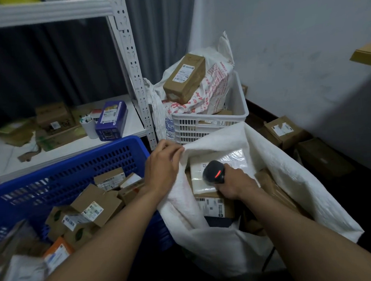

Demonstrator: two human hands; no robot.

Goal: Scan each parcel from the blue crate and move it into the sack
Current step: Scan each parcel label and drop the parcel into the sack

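Note:
The blue crate [77,162] sits at the left and holds several small cardboard parcels [97,206] with white labels. To its right stands the open white sack [291,177] with several parcels inside, a white plastic mailer [204,182] on top. My left hand [162,165] grips the sack's near-left rim and holds it up. My right hand [233,185] is inside the sack's mouth and grips a black barcode scanner [213,172] with a red light showing, just above the white mailer.
A white crate [201,126] behind the sack holds a printed bag with a brown box [184,78] on top. A white metal shelf [131,56] stands at the left with boxes and a purple box [111,121]. More cardboard boxes [286,129] lie on the floor at the right.

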